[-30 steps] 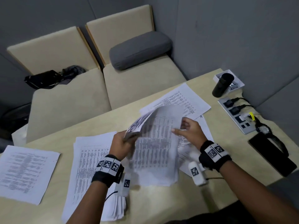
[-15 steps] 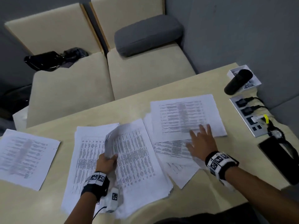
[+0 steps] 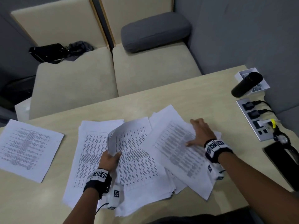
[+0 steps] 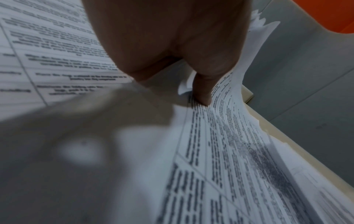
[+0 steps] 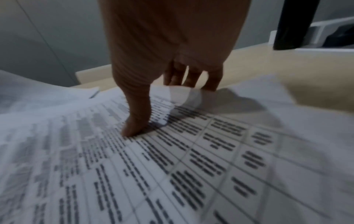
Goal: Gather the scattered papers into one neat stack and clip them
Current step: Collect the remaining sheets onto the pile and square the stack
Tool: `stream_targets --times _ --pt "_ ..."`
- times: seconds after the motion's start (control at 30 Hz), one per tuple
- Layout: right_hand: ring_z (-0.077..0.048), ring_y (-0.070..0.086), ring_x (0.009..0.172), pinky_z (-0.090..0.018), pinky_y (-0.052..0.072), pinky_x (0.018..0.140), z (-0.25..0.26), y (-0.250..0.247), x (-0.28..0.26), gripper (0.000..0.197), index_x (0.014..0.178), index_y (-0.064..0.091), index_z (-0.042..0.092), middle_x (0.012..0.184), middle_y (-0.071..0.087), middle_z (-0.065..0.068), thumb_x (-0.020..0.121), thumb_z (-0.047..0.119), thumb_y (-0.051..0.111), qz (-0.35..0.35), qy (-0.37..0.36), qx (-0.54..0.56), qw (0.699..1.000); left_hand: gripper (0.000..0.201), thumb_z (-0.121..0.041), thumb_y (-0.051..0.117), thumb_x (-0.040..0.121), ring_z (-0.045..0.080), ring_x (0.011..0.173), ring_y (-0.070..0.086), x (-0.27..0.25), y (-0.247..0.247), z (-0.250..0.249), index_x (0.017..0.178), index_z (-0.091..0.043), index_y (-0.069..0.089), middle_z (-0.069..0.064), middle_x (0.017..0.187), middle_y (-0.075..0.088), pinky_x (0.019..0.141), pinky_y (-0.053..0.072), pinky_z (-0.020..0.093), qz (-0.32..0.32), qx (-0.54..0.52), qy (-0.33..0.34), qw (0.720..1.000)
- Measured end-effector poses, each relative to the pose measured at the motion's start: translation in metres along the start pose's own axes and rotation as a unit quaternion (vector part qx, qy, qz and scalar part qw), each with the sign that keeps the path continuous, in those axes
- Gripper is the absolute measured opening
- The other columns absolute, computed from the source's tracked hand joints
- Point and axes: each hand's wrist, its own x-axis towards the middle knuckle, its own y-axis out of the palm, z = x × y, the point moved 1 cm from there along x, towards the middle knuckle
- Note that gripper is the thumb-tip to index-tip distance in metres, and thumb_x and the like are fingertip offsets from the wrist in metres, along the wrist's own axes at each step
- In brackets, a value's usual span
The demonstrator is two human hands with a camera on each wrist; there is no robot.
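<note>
The surface (image 3: 186,96) is a pale wooden one with a cream sofa (image 3: 145,70) behind it, and the papers lie on it in several groups, not yet in one stack. At the far left one sheet (image 3: 29,147) lies alone, well apart from the rest. In the middle there is a flat pile (image 3: 90,152) and, partly over it, a thicker bundle (image 3: 137,167) whose edges are fanned out at the near side. On the right, a loose group of sheets (image 3: 174,152) lies slanted and overlaps the bundle.

The left hand (image 3: 110,160) holds the left edge of the bundle: its fingers (image 4: 203,89) are curled round the top sheets, which curl upward, and the thumb lies on the print. The right hand (image 3: 200,135) lies on the slanted sheets with its fingers (image 5: 191,78) spread and rather straight; the thumb presses on the printed page, and the other fingertips reach to the far edge of the paper. It holds nothing.

I judge that the step in hand is the gathering: the right group is being brought toward the middle bundle. The next move calls for sliding these sheets onto the bundle without losing the lower ones, then fetching the flat pile and the lone sheet, and squaring all edges. I see no clip clearly; a small white box (image 3: 252,81) behind a dark cylinder (image 3: 246,84) at the far right may contain some, but I cannot tell.
</note>
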Motion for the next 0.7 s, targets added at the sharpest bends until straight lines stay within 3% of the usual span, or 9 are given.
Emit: stream_targets --times 0.1,0.2,0.3,0.4,0.5,0.57,0.7 --pt "-0.027 0.04 0.128 -0.042 0.039 0.102 0.021 0.021 -0.013 0.112 0.14 0.038 0.019 0.137 0.045 -0.004 0.049 0.06 0.087 0.007 -0.02 -0.029 0.999 0.031 -0.031 0.064 0.09 0.024 0.053 0.059 0.002 -0.001 0.004 0.079 -0.003 0.056 0.009 0.062 0.058 0.05 0.054 0.031 -0.006 -0.003 0.002 1.0" --pt "-0.027 0.043 0.124 -0.041 0.039 0.1 0.039 0.034 -0.023 0.102 0.132 0.045 0.023 0.129 0.053 -0.006 0.047 0.058 0.088 0.016 0.016 -0.045 0.999 0.028 -0.031 0.064 0.09 0.026 0.057 0.061 0.001 -0.002 0.004 0.076 -0.009 0.054 0.01 0.065 0.059 0.056 0.058 0.037 -0.005 -0.007 0.01 1.0" --pt "-0.026 0.049 0.118 -0.037 0.046 0.097 0.049 0.039 -0.031 0.097 0.133 0.042 0.016 0.132 0.043 -0.007 0.054 0.042 0.092 0.024 0.021 -0.001 1.0 0.025 -0.03 0.063 0.091 0.028 0.061 0.063 -0.001 -0.001 0.002 0.078 -0.01 0.053 0.012 0.068 0.06 0.058 0.059 0.039 -0.002 -0.01 0.004 1.0" --pt "-0.028 0.057 0.111 -0.036 0.051 0.09 0.056 0.038 -0.037 0.098 0.134 0.037 0.012 0.135 0.035 -0.006 0.057 0.035 0.092 -0.024 0.04 0.014 0.999 0.024 -0.028 0.064 0.09 0.032 0.065 0.067 -0.001 -0.001 0.002 0.078 -0.01 0.054 0.015 0.07 0.063 0.062 0.061 0.045 -0.007 -0.013 -0.003 1.0" --pt "-0.027 0.051 0.117 -0.037 0.048 0.092 0.067 0.044 -0.044 0.073 0.13 0.042 0.01 0.128 0.052 -0.007 0.072 0.027 0.083 -0.041 0.079 -0.012 0.996 0.026 -0.031 0.066 0.088 0.032 0.064 0.069 0.001 -0.001 0.004 0.076 -0.009 0.056 0.014 0.068 0.065 0.063 0.061 0.047 -0.018 0.002 -0.004 1.0" --pt "-0.027 0.054 0.112 -0.034 0.05 0.089 0.074 0.05 -0.05 0.059 0.126 0.046 0.009 0.123 0.056 -0.008 0.077 0.016 0.077 -0.066 0.105 -0.002 0.992 0.028 -0.033 0.066 0.087 0.032 0.064 0.07 0.002 0.0 0.007 0.076 -0.008 0.058 0.014 0.067 0.066 0.063 0.061 0.047 -0.022 0.009 -0.002 1.0" --pt "-0.029 0.06 0.106 -0.03 0.053 0.086 0.08 0.054 -0.055 0.082 0.139 0.034 0.005 0.133 0.04 -0.011 0.071 0.007 0.079 -0.112 0.127 0.057 0.984 0.029 -0.033 0.066 0.087 0.034 0.067 0.07 0.004 0.001 0.008 0.079 -0.006 0.06 0.014 0.068 0.066 0.065 0.06 0.047 -0.024 0.015 0.001 1.0"
